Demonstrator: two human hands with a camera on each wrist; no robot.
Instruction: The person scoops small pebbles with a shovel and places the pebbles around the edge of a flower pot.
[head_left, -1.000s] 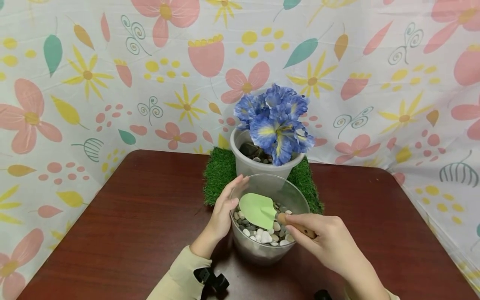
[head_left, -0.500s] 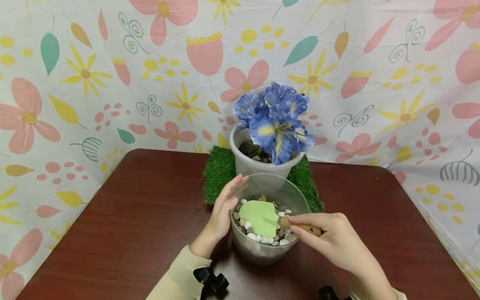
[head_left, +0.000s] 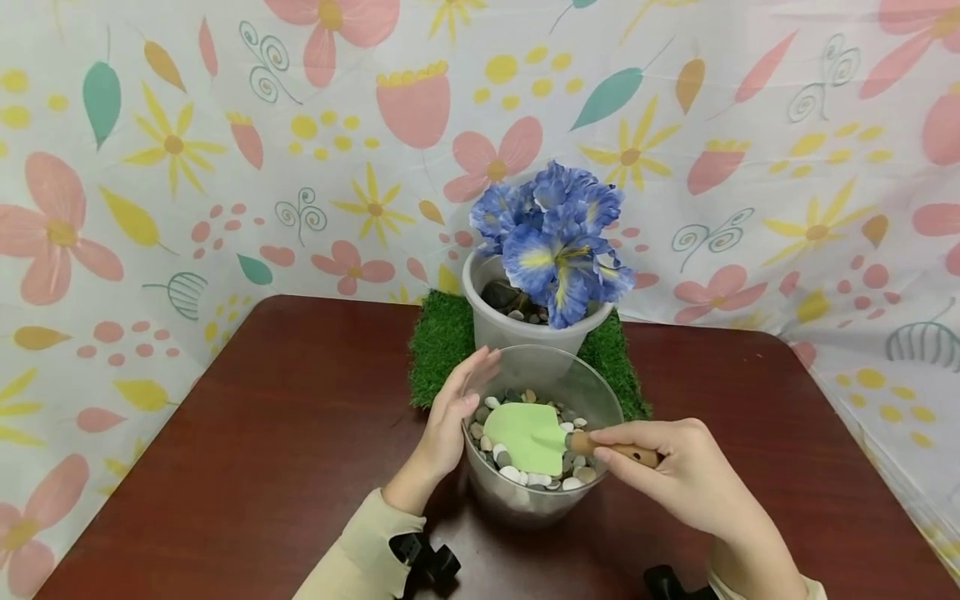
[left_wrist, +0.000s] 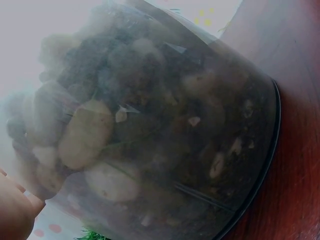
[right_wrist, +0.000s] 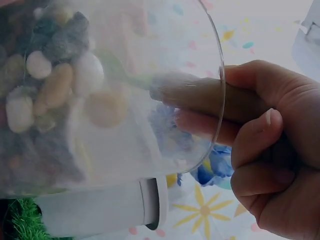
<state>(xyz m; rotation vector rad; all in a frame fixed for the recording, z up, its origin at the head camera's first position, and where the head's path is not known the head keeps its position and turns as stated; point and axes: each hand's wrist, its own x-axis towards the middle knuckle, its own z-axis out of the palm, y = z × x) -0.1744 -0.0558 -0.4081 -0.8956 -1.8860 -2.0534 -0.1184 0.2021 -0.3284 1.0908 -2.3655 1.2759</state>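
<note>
Nearest you, pale-yellow sleeves [head_left: 360, 546] at both forearms, a black wrist-worn device [head_left: 426, 560] below your left cuff. Your right hand [head_left: 678, 479] grips a small trowel [head_left: 528, 437] with light-green blade and brown wooden handle; fingers curl round the handle, thumb on the near side. Your left hand [head_left: 442, 425] lies along the left outer side of a clear, round, open-topped plastic bucket [head_left: 517, 504], its fingers extended and mostly straight, gripping nothing.

Trowel: blade inside the bucket, over mixed white, tan and grey pebbles [head_left: 583, 473]. Its long axis runs crosswise before you, blade end to your left, handle to your right, dipping slightly toward you at the handle end. Broad face upward. Handle crosses the bucket's right rim; cannot tell whether it touches the rim.

Bucket upright on a glossy reddish-brown wooden table [head_left: 300, 450]. Beyond it, a shaggy green artificial-grass mat [head_left: 442, 337] bears a round white plastic flowerpot [head_left: 517, 335], with ruffled blue flowers [head_left: 566, 242] leaning over its right side. Farthest back, a white cloth [head_left: 247, 225] printed with pink, yellow and teal flowers and leaves.
</note>
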